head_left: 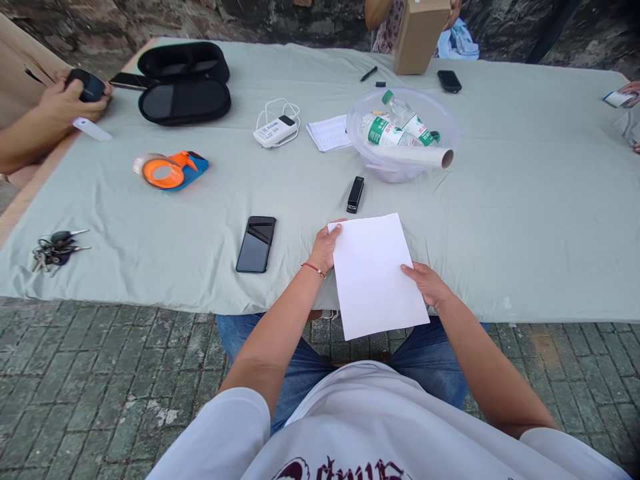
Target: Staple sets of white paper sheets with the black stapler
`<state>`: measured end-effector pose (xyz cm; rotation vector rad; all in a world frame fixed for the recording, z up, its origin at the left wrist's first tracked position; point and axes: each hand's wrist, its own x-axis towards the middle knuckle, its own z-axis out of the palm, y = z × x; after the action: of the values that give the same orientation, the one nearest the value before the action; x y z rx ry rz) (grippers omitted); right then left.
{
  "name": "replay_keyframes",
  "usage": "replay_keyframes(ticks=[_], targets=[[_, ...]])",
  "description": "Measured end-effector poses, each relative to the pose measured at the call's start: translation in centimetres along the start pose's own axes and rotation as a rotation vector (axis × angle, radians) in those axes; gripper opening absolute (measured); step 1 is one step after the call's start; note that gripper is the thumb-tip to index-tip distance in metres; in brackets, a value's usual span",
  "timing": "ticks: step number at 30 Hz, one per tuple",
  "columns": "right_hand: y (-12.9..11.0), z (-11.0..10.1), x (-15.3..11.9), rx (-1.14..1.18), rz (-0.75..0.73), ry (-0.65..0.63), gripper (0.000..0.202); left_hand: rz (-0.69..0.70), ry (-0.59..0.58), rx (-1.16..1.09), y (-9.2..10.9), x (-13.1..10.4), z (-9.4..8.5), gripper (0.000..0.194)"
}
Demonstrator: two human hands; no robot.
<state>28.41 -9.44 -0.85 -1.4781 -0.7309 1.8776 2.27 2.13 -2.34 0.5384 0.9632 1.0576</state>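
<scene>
White paper (377, 277), its visible face blank, is held between my two hands over the table's front edge; whether it is one sheet or several I cannot tell. My left hand (326, 245) grips its upper left corner, thumb on top. On the opposite side, my right hand (427, 283) pinches the right edge, thumb on top and fingers underneath. Just beyond the paper lies a black stapler (355, 195). A dark smartphone (257, 245) rests left of my left hand.
Behind the stapler stands a clear plastic bowl (367, 163) with bottles and a cardboard tube (420, 157). Leftward lie an orange-and-blue tape dispenser (170, 172), keys (57, 250), an open black case (185, 107) and a white corded device (275, 131). Other people's hands hold a box (419, 37) and a dark object (87, 85).
</scene>
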Motion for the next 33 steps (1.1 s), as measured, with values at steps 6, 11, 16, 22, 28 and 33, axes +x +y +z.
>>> replay_keyframes(ticks=[6,11,16,22,28,33], targets=[[0.6,0.3,-0.3,-0.052,-0.099,0.057,0.042,-0.014,-0.027,-0.037,0.3,-0.4,-0.2,0.053],[0.8,0.2,-0.8,-0.138,-0.187,0.144,0.045,-0.053,-0.079,-0.063,0.4,-1.1,-0.5,0.051],[0.7,0.2,-1.6,-0.183,-0.196,0.157,0.046,-0.075,-0.086,-0.082,0.0,-1.4,-0.6,0.045],[0.8,-0.1,-2.1,-0.188,-0.187,0.110,0.047,-0.089,-0.169,-0.095,0.0,-1.9,-0.3,0.045],[-0.7,-0.5,-0.5,-0.205,-0.294,0.142,0.045,-0.099,-0.159,-0.092,-0.1,-1.9,-0.2,0.045],[-1.9,-0.8,1.4,-0.281,-0.287,0.183,0.042,-0.105,-0.101,-0.101,-0.3,-1.4,-0.1,0.043]])
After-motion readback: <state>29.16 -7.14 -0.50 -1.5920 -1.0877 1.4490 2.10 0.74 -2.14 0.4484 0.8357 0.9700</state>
